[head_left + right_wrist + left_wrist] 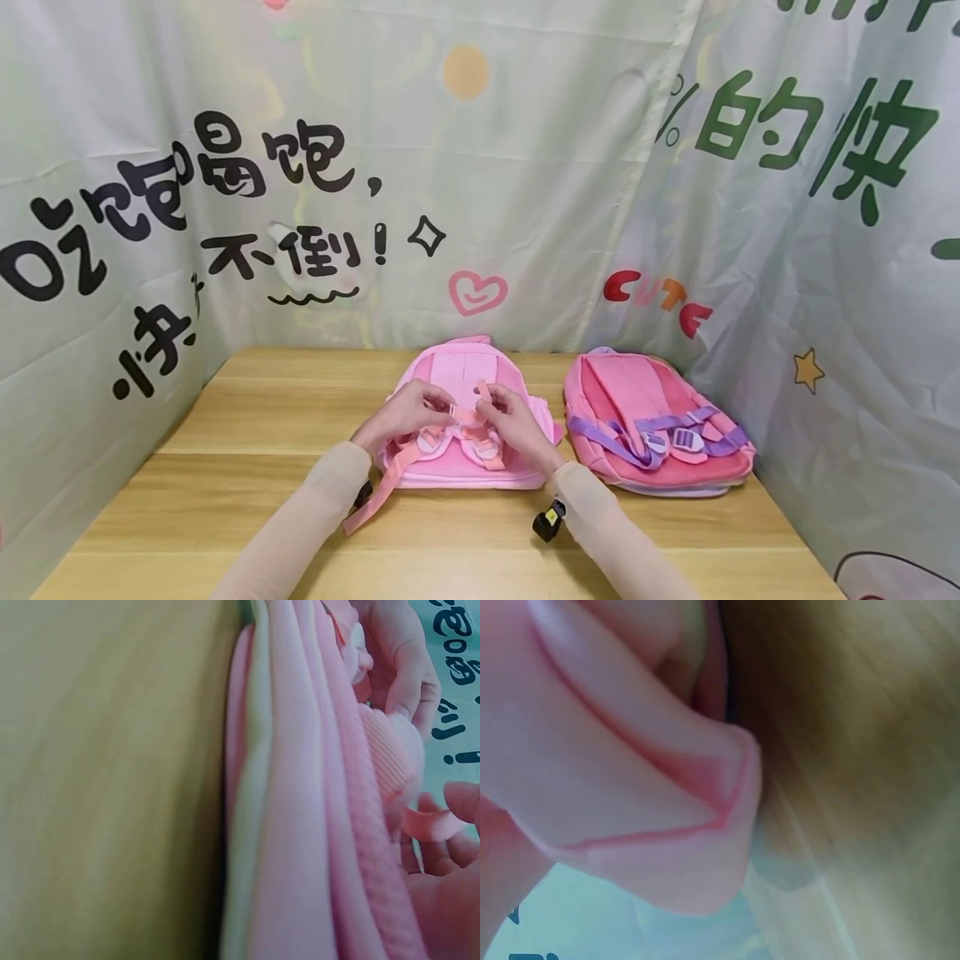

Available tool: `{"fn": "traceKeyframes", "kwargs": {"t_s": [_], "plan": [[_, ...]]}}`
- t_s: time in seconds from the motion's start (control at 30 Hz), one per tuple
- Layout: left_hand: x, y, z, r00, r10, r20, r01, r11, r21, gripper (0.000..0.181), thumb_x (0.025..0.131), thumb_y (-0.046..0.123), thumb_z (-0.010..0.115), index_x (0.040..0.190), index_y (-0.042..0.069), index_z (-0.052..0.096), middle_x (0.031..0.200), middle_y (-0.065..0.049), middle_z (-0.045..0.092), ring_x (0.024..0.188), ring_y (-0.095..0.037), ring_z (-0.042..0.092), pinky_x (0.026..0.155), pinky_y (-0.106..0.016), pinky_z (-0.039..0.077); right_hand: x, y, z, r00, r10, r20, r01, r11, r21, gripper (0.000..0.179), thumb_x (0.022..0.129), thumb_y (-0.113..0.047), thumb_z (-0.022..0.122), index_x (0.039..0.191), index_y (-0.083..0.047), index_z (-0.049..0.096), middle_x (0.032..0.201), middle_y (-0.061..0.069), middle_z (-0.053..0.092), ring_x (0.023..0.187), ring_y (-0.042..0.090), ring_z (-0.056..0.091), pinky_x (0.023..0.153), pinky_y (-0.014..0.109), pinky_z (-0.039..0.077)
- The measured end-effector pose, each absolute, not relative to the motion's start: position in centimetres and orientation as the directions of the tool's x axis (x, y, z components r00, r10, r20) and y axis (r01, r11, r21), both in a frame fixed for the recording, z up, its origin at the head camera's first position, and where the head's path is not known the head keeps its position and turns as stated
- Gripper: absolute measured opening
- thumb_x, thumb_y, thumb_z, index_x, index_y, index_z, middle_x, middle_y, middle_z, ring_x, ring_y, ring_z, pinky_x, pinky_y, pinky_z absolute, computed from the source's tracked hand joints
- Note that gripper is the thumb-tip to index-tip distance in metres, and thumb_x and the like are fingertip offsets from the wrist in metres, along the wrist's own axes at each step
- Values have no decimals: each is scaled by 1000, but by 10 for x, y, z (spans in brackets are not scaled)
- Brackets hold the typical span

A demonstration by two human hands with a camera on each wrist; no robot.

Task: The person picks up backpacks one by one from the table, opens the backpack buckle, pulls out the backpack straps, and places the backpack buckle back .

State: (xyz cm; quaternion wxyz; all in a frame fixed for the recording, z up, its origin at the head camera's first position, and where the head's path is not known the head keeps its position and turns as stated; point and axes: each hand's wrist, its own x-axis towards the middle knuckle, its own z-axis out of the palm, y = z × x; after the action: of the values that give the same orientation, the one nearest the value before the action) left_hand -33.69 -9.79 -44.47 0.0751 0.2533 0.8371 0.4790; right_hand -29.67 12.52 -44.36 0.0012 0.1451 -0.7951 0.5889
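A light pink backpack lies on the wooden table with its strap side up. My left hand pinches something small and pale at the backpack's middle, where the salmon webbing crosses; it looks like a buckle, too small to be sure. Between thumb and fingers, my right hand pinches a salmon webbing strap, its end sticking up. The right wrist view shows that webbing looping into the right hand. Another salmon strap trails off the backpack's near left edge. A blurred pink fold fills much of the left wrist view.
Close by on the right lies a second, deeper pink backpack with purple straps and pale buckles. The table meets printed curtains at the back and both sides.
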Motion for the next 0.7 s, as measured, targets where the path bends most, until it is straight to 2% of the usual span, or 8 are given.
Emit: {"fn": "traceKeyframes", "kwargs": {"t_s": [0.1, 0.2, 0.3, 0.4, 0.5, 0.63, 0.7], "plan": [[-336, -96, -443, -856, 499, 135, 368, 405, 837, 20, 82, 20, 80, 100, 12, 76, 88, 2, 73, 80, -12, 62, 75, -30, 51, -298, 130, -442, -949, -275, 154, -235, 289, -928, 35, 100, -16, 55, 130, 3, 56, 114, 21, 65, 91, 26, 61, 71, 28, 52], [-336, -94, -442, -852, 501, 149, 382, 401, 833, 18, 82, 20, 79, 99, 14, 76, 87, 3, 73, 80, -12, 62, 74, -29, 51, -295, 130, -434, -946, -282, 161, -251, 322, -913, 34, 101, -15, 54, 131, 1, 58, 121, 19, 65, 103, 26, 62, 83, 33, 53], [-335, -93, -439, -843, 513, 162, 401, 399, 825, 17, 83, 19, 78, 99, 14, 75, 88, 3, 73, 80, -11, 63, 74, -29, 52, -286, 128, -419, -943, -276, 187, -280, 353, -892, 31, 100, -14, 56, 127, 0, 62, 122, 18, 66, 109, 27, 61, 92, 38, 51], [-334, -91, -436, -833, 527, 168, 422, 409, 809, 18, 83, 18, 78, 100, 13, 75, 88, 3, 72, 80, -11, 62, 73, -28, 52, -280, 128, -408, -942, -268, 203, -298, 383, -874, 30, 99, -12, 57, 126, -1, 63, 121, 18, 67, 106, 29, 60, 93, 41, 49], [-332, -90, -432, -830, 530, 174, 433, 417, 799, 19, 83, 18, 78, 101, 11, 75, 88, 3, 72, 80, -12, 62, 72, -28, 51, -285, 132, -411, -944, -252, 213, -304, 419, -855, 30, 98, -13, 59, 126, -4, 64, 118, 15, 69, 104, 28, 61, 92, 41, 48], [-332, -87, -430, -821, 537, 192, 458, 419, 784, 22, 83, 17, 78, 102, 7, 74, 87, 2, 72, 80, -11, 62, 72, -27, 51, -297, 138, -425, -958, -224, 180, -260, 408, -875, 30, 98, -18, 61, 126, -9, 65, 118, 9, 70, 110, 25, 62, 98, 44, 47], [-332, -86, -429, -815, 544, 197, 468, 419, 778, 22, 83, 17, 78, 102, 7, 74, 86, 2, 72, 79, -10, 63, 72, -26, 52, -300, 140, -429, -957, -233, 171, -253, 391, -885, 30, 98, -19, 61, 126, -8, 65, 120, 10, 70, 114, 25, 62, 100, 44, 47]]}}
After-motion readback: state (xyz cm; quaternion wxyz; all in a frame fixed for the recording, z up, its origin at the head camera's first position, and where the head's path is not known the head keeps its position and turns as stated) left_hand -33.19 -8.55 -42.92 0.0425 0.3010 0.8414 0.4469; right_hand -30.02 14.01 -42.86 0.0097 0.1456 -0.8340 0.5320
